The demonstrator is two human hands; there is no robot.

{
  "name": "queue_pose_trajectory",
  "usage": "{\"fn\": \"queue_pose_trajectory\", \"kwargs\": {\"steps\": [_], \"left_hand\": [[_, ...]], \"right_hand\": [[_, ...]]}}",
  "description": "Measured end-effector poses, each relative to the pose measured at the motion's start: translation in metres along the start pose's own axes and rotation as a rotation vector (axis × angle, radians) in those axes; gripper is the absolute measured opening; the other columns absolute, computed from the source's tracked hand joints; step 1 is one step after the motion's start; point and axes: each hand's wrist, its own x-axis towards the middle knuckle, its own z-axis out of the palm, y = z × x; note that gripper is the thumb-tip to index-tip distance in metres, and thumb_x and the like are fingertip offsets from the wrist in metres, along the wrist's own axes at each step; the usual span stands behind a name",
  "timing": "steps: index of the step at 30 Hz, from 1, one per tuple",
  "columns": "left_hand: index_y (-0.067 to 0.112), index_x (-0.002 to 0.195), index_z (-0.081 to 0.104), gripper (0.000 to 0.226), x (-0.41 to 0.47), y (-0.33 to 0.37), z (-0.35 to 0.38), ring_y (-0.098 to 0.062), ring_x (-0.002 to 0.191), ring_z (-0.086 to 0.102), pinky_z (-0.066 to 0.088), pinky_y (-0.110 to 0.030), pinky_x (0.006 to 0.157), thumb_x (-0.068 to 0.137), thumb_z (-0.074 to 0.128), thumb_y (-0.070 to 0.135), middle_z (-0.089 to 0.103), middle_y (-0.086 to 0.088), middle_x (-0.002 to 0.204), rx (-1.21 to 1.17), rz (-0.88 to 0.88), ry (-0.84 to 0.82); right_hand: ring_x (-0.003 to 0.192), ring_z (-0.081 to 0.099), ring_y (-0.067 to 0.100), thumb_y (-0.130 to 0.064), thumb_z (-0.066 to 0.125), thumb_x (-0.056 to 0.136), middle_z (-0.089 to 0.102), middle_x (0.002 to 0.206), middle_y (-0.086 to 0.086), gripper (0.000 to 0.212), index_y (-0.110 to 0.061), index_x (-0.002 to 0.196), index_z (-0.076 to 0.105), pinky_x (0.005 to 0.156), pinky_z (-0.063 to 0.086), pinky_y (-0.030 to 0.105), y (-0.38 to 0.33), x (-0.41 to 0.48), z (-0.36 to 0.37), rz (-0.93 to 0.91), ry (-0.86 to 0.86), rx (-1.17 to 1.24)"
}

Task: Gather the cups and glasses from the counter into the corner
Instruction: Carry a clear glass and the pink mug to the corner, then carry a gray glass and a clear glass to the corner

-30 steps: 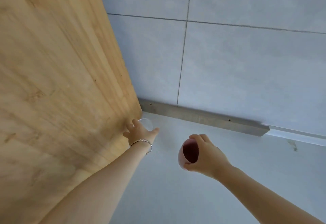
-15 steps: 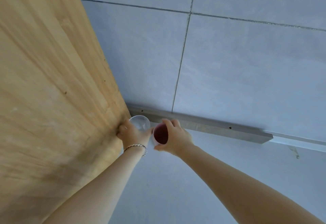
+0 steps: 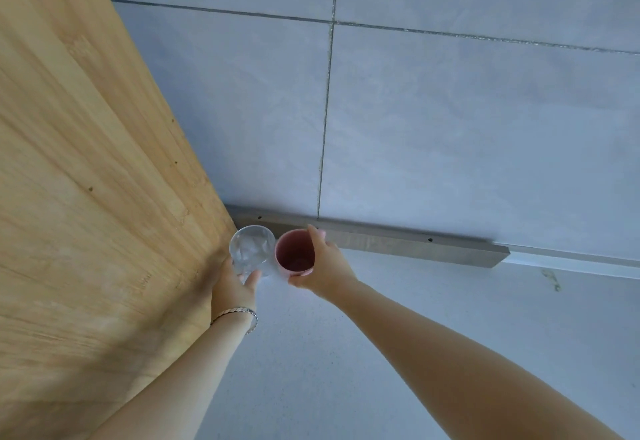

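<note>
A clear glass [image 3: 251, 249] stands upright in the corner where the wooden panel meets the tiled wall. My left hand [image 3: 232, 287], with a bracelet on its wrist, grips the glass from the near side. Right beside the glass, touching or almost touching it, is a pink cup [image 3: 294, 256], upright with its dark red inside showing. My right hand [image 3: 325, 266] wraps around the cup from the right, fingers over its far rim. Both rest low on the pale grey counter [image 3: 311, 353].
A tall wooden panel [image 3: 90, 214] closes off the left side. Grey wall tiles [image 3: 450, 127] rise behind, with a grey strip [image 3: 398, 243] along the counter's back edge. A small dark smudge [image 3: 551, 280] marks the counter at the right.
My right hand has carried the pink cup left and back into the corner, next to the glass. My left hand stayed on the glass against the panel.
</note>
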Motion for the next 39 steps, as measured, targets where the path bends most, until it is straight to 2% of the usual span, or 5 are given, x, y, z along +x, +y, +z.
{"fn": "queue_pose_trajectory", "kwargs": {"steps": [5,11,18,28,39], "left_hand": [[0.001,0.123,0.046,0.037,-0.005,0.009,0.0,-0.033,0.114,0.057,0.044,-0.04,0.089,0.089,0.056,0.011,0.061,-0.019,0.122,0.032,-0.049,0.03],[-0.001,0.116,0.049,0.033,-0.053,0.02,-0.014,-0.041,0.111,0.049,0.045,-0.045,0.087,0.085,0.057,0.007,0.054,-0.024,0.117,0.512,0.165,0.097],[0.027,0.052,0.028,0.038,-0.136,0.028,0.03,-0.012,0.05,0.031,0.021,-0.023,0.048,0.082,0.042,0.008,0.03,0.005,0.058,0.868,0.269,-0.723],[0.013,0.107,0.06,0.023,-0.298,0.126,0.191,-0.02,0.093,0.052,0.038,-0.022,0.081,0.091,0.045,0.02,0.062,-0.006,0.117,0.997,0.639,-0.888],[0.02,0.086,0.051,0.008,-0.487,0.162,0.396,-0.019,0.086,0.051,0.038,-0.024,0.076,0.09,0.045,0.016,0.054,-0.001,0.093,0.889,0.631,-0.938]], "right_hand": [[0.128,0.047,0.03,-0.015,0.071,0.08,0.029,0.152,0.01,0.107,-0.024,0.15,-0.008,0.099,0.044,0.039,0.008,-0.017,-0.001,-0.006,-0.04,-0.039],[0.119,0.054,0.023,-0.019,0.062,0.087,0.053,0.134,0.008,0.051,-0.015,0.134,0.045,0.098,0.045,0.033,0.043,-0.078,-0.032,0.107,-0.203,-0.191],[0.126,0.047,0.021,-0.027,0.056,0.09,0.051,0.136,0.005,0.044,-0.014,0.132,0.048,0.101,0.039,0.032,0.109,-0.169,-0.076,0.248,-0.247,-0.353],[0.127,0.045,0.019,-0.031,0.051,0.092,0.05,0.137,0.001,0.043,-0.018,0.133,0.047,0.101,0.038,0.033,0.273,-0.322,-0.183,0.477,-0.073,-0.232],[0.121,0.051,0.025,-0.031,0.051,0.09,0.053,0.132,0.004,0.039,-0.019,0.128,0.052,0.094,0.045,0.035,0.514,-0.505,-0.33,0.711,0.427,-0.236]]}}
